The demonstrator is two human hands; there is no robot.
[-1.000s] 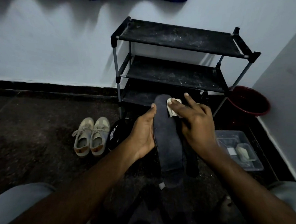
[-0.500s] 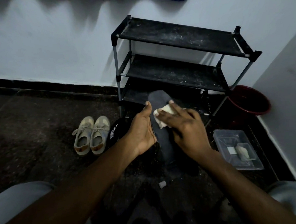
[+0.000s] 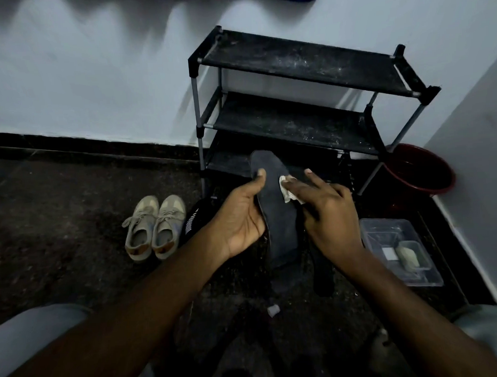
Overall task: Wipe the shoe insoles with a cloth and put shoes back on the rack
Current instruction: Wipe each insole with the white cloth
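The insole (image 3: 277,215), long axis 12-to-6 o'clock with its toe toward the rack (image 3: 292,62) at 12, sits between the hands: the left hand (image 3: 240,217) grips its 9 o'clock edge, and the right hand (image 3: 326,213) presses the cloth (image 3: 287,190) flat-fingered near the toe from 3 o'clock.

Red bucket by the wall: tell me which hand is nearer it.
Right. The right hand presses the cloth on the insole, left of the bucket; the left hand grips the insole's left edge.

Head-worn camera looks forward and down toward the rack (image 3: 292,62).
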